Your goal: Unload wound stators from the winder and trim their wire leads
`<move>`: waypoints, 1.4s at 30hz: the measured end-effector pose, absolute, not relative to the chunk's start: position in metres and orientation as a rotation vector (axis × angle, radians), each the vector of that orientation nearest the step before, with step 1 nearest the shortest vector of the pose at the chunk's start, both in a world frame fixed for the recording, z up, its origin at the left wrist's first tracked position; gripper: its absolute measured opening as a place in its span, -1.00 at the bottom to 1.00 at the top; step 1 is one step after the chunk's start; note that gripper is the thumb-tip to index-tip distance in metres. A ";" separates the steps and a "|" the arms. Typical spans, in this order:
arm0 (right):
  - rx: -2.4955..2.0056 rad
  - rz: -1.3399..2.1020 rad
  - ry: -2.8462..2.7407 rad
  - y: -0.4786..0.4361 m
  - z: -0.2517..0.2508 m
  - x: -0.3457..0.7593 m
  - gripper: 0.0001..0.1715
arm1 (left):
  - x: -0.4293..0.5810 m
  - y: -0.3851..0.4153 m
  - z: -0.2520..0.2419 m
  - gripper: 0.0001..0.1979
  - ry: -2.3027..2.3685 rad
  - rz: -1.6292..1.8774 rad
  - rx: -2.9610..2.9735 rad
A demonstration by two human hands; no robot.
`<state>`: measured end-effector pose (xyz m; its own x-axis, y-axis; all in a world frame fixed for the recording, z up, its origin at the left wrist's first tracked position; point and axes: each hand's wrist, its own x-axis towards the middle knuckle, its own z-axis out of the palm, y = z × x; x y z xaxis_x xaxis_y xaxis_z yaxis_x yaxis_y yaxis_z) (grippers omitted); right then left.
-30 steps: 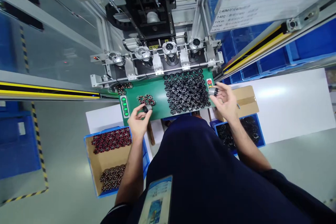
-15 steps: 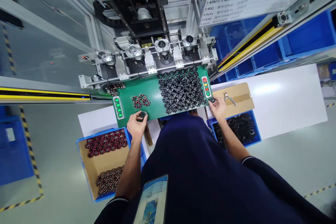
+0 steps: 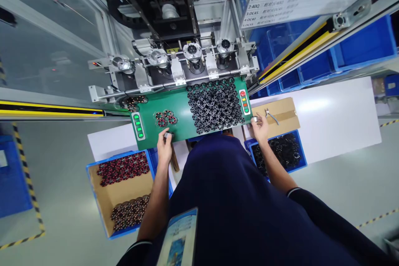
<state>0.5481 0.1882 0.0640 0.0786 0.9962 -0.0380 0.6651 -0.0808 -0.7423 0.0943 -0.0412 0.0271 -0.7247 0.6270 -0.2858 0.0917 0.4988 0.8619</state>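
Two hands work at the near edge of a green mat (image 3: 182, 126). On one side the left hand (image 3: 164, 149) pinches a small dark part (image 3: 167, 135) between thumb and fingertips, right over the mat's near edge. Just beyond those fingertips lies a cluster of wound cores (image 3: 164, 117), and off to their left is a strip of green buttons (image 3: 137, 125).

At the mat's right corner, the right hand (image 3: 260, 129) grasps a small silvery ring (image 3: 254, 119) in its fingertips. A button panel (image 3: 244, 102) sits just beyond those fingertips, with a heap of rings (image 3: 215, 106) to their left. To their right, pliers (image 3: 270, 115) lie on a carton (image 3: 288, 110). Under the right wrist is a blue bin (image 3: 301, 149) of dark rings. Near the left forearm a second bin (image 3: 93, 174) holds coppery cores.
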 end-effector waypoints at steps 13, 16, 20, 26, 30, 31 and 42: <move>-1.863 0.576 -1.797 0.187 0.061 0.548 -0.50 | 0.100 -0.038 0.049 -0.60 2.505 0.902 0.878; -1.878 0.573 -1.815 0.188 0.052 0.544 -0.46 | 0.104 -0.036 0.048 -0.57 2.504 0.879 0.925; -1.843 0.578 -1.816 0.187 0.054 0.541 -0.45 | 0.112 -0.036 0.050 -0.61 2.505 0.862 0.959; -1.719 0.500 -1.770 0.214 0.097 0.522 -0.40 | 0.077 -0.030 0.084 -0.59 2.525 0.956 1.027; -1.411 0.575 -1.831 0.260 0.151 0.456 -0.38 | -0.006 0.004 0.131 -0.51 2.564 1.220 1.187; -1.313 0.640 -1.891 0.273 0.165 0.429 -0.40 | -0.030 0.020 0.143 -0.50 2.552 1.259 1.262; -0.869 0.517 -2.878 0.374 0.212 0.097 -0.45 | -0.182 0.205 0.181 -0.50 2.460 0.654 1.432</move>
<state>0.0966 0.3736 0.2115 -0.8340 0.5517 -0.0105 0.5209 0.7807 -0.3452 -0.1822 0.2047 0.1814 -0.5008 0.8650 0.0325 0.7670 0.4260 0.4799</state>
